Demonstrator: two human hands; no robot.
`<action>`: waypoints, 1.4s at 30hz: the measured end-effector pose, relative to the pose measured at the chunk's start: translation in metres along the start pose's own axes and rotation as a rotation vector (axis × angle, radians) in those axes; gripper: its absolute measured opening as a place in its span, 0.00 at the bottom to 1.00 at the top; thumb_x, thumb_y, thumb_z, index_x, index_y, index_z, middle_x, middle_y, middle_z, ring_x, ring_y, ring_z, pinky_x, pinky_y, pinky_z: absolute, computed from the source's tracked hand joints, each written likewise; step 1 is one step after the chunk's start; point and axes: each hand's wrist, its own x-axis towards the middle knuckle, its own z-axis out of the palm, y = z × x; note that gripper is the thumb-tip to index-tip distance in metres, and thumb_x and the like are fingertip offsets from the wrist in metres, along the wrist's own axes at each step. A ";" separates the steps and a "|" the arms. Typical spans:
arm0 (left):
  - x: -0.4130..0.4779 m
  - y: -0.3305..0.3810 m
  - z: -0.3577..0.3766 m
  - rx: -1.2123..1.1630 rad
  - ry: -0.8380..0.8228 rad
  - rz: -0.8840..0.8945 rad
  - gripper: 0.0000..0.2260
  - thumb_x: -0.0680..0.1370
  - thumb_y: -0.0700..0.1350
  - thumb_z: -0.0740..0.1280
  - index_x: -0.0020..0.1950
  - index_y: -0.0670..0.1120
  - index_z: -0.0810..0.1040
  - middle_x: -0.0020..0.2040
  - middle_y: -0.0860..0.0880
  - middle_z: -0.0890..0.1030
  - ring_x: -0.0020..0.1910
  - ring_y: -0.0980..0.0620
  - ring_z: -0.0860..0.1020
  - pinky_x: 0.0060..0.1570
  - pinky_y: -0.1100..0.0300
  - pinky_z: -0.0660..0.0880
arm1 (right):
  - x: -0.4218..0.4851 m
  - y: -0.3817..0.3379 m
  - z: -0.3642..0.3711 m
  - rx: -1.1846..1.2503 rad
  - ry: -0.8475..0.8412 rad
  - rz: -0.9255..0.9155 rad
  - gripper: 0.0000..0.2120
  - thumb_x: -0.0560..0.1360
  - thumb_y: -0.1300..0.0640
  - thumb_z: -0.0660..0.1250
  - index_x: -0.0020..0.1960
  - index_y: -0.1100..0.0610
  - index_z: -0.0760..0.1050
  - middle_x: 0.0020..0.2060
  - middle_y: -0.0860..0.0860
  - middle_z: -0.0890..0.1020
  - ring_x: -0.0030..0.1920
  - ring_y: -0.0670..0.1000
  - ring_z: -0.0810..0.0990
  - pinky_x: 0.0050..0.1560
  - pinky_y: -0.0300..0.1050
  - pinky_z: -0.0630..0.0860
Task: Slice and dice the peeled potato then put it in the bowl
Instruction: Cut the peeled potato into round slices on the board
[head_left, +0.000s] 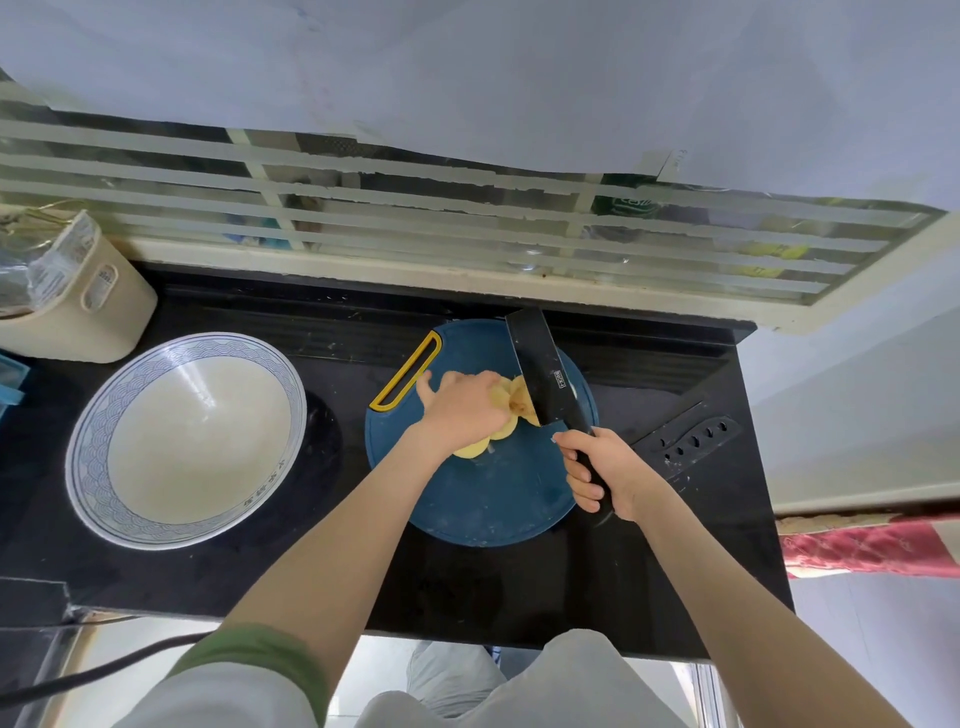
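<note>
Slicing step under way. Left hand pressed down on the potato, pale slices fanned on the round blue cutting board mid-counter. Right hand clenched around the handle of the black cleaver, blade at the potato's right edge. Bowl sits empty, left of the board (well apart). Next, probably: stack slices, cut strips, then dice, fingertips tucked back.

Both forearms are bare down to the hands: left hand, right hand. No rings, watch or bracelet show. The left upper arm wears a white sleeve edged with a green cuff. Pale grey-white clothing covers the body below.
</note>
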 end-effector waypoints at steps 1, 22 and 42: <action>-0.003 -0.006 0.002 0.134 0.014 0.006 0.23 0.75 0.56 0.63 0.68 0.51 0.68 0.64 0.50 0.72 0.69 0.46 0.63 0.69 0.40 0.45 | 0.000 0.001 0.003 -0.031 0.010 -0.005 0.17 0.80 0.59 0.60 0.33 0.58 0.64 0.21 0.53 0.64 0.17 0.49 0.60 0.19 0.38 0.60; -0.048 -0.090 0.050 -0.151 0.378 -0.035 0.25 0.72 0.62 0.67 0.64 0.52 0.68 0.60 0.54 0.76 0.64 0.53 0.71 0.71 0.45 0.51 | -0.001 0.000 0.071 -0.525 0.157 -0.060 0.09 0.79 0.57 0.58 0.41 0.58 0.65 0.21 0.53 0.68 0.17 0.50 0.64 0.20 0.40 0.66; -0.044 -0.094 0.050 -0.026 0.365 0.020 0.27 0.76 0.63 0.63 0.70 0.51 0.67 0.73 0.48 0.64 0.74 0.52 0.56 0.70 0.46 0.46 | -0.005 0.008 0.103 -0.788 0.222 0.027 0.11 0.80 0.58 0.57 0.38 0.55 0.66 0.29 0.53 0.72 0.24 0.48 0.71 0.24 0.37 0.69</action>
